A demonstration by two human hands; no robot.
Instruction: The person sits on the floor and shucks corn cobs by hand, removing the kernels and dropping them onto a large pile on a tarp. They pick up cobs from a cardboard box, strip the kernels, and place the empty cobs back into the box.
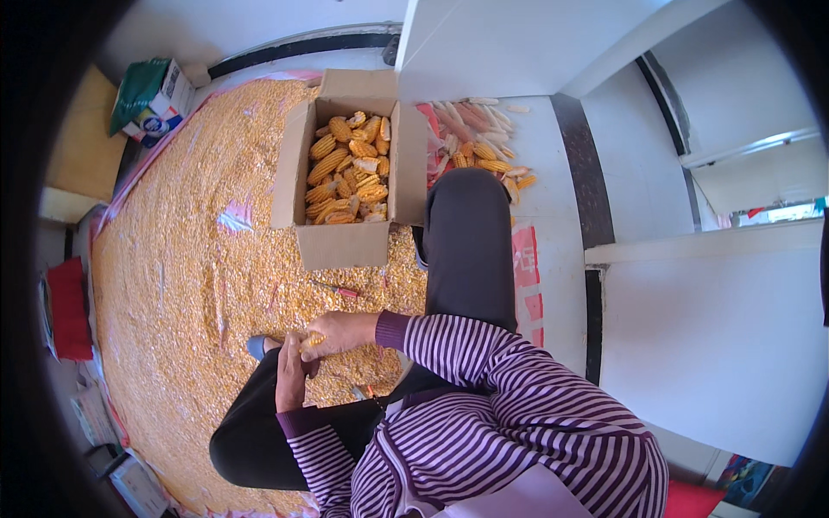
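My right hand (337,333) is closed around a yellow corn cob (315,340) in front of my lap. On its left, my left hand (293,372) presses its fingers against the same cob, which the two hands largely hide. Beneath them spreads a thick layer of loose corn kernels (181,272). Beyond the hands lies a screwdriver-like tool with a red handle (348,292). Farther off, an open cardboard box (343,245) holds many corn cobs (329,165) with kernels on them.
Bare cobs (473,120) and some yellow cobs lie on red sheeting right of the box. A carton with a green cover (139,97) stands at the upper left. A small tool with orange on it (370,392) lies near my lap. White panels (706,343) stand at the right.
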